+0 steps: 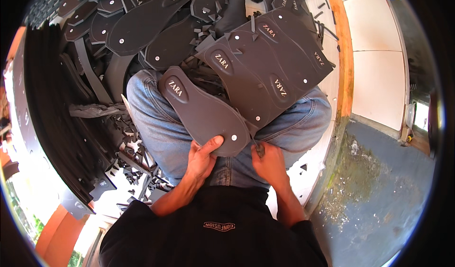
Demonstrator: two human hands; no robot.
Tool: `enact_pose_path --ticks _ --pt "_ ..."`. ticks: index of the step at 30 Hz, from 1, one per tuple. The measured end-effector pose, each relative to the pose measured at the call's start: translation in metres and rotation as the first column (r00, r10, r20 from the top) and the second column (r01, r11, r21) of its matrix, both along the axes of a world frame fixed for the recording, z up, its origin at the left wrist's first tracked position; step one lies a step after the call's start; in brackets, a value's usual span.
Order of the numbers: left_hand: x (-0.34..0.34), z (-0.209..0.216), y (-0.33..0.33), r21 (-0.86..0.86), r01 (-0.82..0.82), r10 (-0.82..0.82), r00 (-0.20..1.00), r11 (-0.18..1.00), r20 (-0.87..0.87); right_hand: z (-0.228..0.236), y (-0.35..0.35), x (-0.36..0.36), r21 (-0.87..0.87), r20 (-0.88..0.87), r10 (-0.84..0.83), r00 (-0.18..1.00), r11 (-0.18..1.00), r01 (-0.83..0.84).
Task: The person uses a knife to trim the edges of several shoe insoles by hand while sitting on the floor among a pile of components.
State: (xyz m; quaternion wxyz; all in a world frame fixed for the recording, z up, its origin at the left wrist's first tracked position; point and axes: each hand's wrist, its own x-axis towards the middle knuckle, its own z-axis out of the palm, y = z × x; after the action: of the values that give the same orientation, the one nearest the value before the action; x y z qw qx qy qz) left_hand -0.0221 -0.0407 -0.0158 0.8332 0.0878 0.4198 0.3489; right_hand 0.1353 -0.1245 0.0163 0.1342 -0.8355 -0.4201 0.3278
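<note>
A dark grey shoe sole (pixel 204 113) with a raised heel patch and a white dot lies across my lap. My left hand (pixel 203 159) grips its near end, thumb on top and fingers underneath. At the sole's right edge, my right hand (pixel 269 162) is closed round the dark handle of a small knife (pixel 259 147). The knife's thin blade points away from me, close to the edge of the sole; its tip is hard to make out. A dark foam sheet (pixel 265 70) marked with several sole outlines rests on my right knee, just beyond the sole.
Several cut soles (pixel 147 20) are heaped at the far left. Narrow offcuts (pixel 137 165) lie scattered to my left, beside a tall stack of dark sheets (pixel 52 110). On the right, a wooden edge strip (pixel 342 54) borders white tiles (pixel 377 44) and a grey floor (pixel 379 186).
</note>
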Motion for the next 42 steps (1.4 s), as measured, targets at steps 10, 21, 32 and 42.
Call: enact_pose_path --ticks 10,21,32,42 --pt "-0.025 0.017 0.027 0.105 0.318 -0.312 0.948 0.942 -0.063 -0.014 0.036 0.015 0.179 -0.281 -0.17 0.944 0.958 0.226" --pt "0.056 0.006 0.179 0.449 -0.104 0.247 0.93 0.887 -0.272 -0.017 -0.004 0.022 0.272 -0.439 -0.439 0.784 0.767 0.582" --pt "0.109 -0.01 0.057 -0.02 0.169 -0.169 0.986 0.985 -0.001 -0.014 -0.02 0.014 0.346 -0.532 -0.437 0.726 0.67 0.656" --pt "0.059 0.059 0.039 -0.164 -0.035 0.047 0.996 0.986 0.073 0.025 -0.028 -0.002 0.408 -0.671 -0.357 0.65 0.555 0.725"
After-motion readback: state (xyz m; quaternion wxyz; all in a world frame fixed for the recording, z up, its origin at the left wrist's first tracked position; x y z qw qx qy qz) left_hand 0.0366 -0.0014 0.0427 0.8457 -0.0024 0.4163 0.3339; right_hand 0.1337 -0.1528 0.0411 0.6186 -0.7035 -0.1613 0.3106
